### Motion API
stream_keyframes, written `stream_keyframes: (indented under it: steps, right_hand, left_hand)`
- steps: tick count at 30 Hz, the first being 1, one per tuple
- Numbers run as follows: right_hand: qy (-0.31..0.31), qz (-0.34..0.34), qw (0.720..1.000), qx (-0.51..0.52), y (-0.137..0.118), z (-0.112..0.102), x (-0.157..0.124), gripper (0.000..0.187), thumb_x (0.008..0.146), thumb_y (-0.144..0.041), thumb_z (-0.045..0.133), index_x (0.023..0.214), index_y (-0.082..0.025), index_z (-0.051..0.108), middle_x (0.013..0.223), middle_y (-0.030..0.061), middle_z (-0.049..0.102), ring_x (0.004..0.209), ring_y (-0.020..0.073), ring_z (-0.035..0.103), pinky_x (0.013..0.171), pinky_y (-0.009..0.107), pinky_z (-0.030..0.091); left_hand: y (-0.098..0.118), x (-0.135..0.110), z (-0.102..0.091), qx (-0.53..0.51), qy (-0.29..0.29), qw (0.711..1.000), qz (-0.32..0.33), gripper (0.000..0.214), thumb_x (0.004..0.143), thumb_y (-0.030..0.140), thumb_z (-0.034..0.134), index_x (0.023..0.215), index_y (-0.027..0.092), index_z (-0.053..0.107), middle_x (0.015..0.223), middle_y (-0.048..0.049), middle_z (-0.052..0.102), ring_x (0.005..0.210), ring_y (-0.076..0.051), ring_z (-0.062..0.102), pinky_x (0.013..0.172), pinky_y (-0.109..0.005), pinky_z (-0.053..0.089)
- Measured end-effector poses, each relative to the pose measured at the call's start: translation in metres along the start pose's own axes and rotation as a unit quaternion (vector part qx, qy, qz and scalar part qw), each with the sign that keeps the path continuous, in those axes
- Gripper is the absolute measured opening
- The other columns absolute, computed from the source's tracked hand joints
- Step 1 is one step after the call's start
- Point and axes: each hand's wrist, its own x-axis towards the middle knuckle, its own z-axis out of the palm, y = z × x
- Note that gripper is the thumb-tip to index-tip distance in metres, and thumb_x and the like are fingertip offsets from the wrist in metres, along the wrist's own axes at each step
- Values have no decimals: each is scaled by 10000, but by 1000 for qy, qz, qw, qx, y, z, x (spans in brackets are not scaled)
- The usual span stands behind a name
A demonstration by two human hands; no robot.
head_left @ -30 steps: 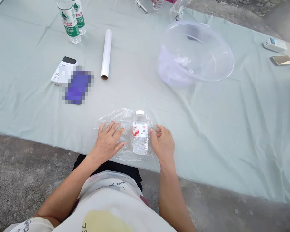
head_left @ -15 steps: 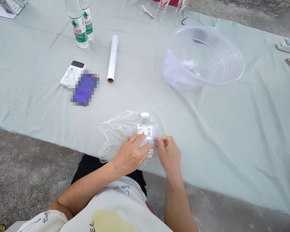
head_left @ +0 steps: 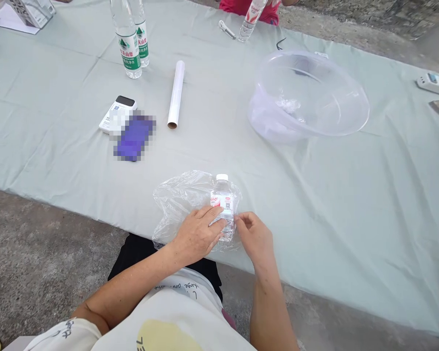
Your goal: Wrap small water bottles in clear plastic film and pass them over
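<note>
A small clear water bottle (head_left: 226, 201) with a white cap and a red-and-white label lies on a thin sheet of clear plastic film (head_left: 179, 195) near the table's front edge. My left hand (head_left: 199, 230) rests over the lower part of the bottle, its fingers curved across the label and thumb on its side. Just right of the bottle, my right hand (head_left: 255, 239) has thumb and forefinger pinched at the film's edge. The film spreads out mostly to the left of the bottle, crumpled and loose.
Beyond my hands lie a roll of cling film (head_left: 176, 95), a white device (head_left: 117, 114) and a blurred purple item (head_left: 135, 138). Two tall water bottles (head_left: 129, 53) stand behind. A clear plastic basin (head_left: 307, 97) sits right. A person in red (head_left: 229, 7) is across the table.
The view has shifted slightly, so the table items appear a little lower and further right. My right hand's fingertips have come closer to the bottle's side; my left hand stays on the bottle.
</note>
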Motion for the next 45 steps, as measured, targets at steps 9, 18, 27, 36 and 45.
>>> stream_keyframes:
  steps: [9, 18, 27, 36, 45]
  right_hand:
    - [24, -11, 994, 108, -15, 3, -20, 279, 901, -492, 480, 925, -223, 551, 819, 36, 704, 668, 183, 631, 639, 319, 482]
    - [103, -332, 938, 9, -54, 45, -52, 234, 969, -283, 488, 1077, -191, 674, 1134, 106, 661, 881, 175, 665, 677, 290, 544]
    - [33, -459, 857, -231, -76, 44, -70, 281, 944, -231, 552, 1192, -183, 675, 1336, 131, 633, 816, 238, 602, 687, 400, 566]
    - [-51, -507, 825, -244, -102, 81, -93, 246, 871, -284, 694, 1083, -161, 704, 987, 156, 715, 925, 316, 635, 762, 472, 569]
    - [-169, -587, 764, -208, -98, 57, -113, 378, 913, -339, 660, 1263, -204, 612, 1403, 81, 577, 1332, 397, 471, 954, 488, 550]
  left_hand:
    - [-10, -10, -2, -61, 50, 997, -11, 206, 920, 104, 512, 1087, 137, 628, 1272, -156, 634, 1170, -260, 624, 958, -405, 569]
    - [-41, -38, -11, -139, 41, 978, -150, 214, 950, 154, 449, 1026, 195, 644, 1262, -126, 646, 1110, -231, 671, 862, -389, 607]
    - [-85, -49, -53, -22, 164, 934, -316, 203, 961, 300, 496, 1050, 234, 667, 1241, -81, 647, 1145, -283, 645, 972, -496, 548]
    - [-49, -3, -77, -173, 12, 982, -82, 250, 981, 266, 516, 1178, 243, 669, 1328, -34, 669, 1305, -210, 564, 1100, -397, 472]
    - [-84, 20, -48, -155, -80, 978, -111, 500, 965, 393, 547, 1426, 207, 491, 1595, -122, 388, 1513, -263, 280, 1204, -503, 311]
